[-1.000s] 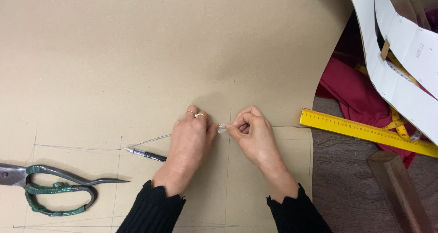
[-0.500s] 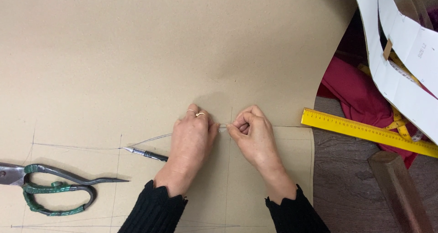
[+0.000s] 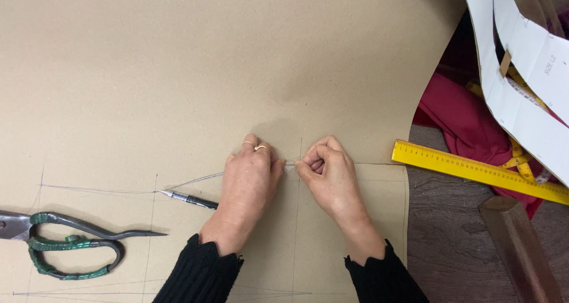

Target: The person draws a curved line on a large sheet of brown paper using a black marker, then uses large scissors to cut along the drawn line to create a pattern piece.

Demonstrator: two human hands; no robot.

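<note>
Dark wooden tabletop (image 3: 450, 244) under soft, even light.

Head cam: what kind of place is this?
Likely a sewing or pattern-making workshop: pencil lines drawn on brown pattern paper, large scissors, a yellow ruler, white cut pattern pieces and red fabric on the table.

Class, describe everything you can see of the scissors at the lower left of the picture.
The scissors lie flat on the brown paper at its lower left, blades shut and running off the left edge. The metal looks dark grey; the two handle loops are wrapped in green tape or cord, and one handle tapers to a thin point toward the pen. Neither hand touches them.
</note>
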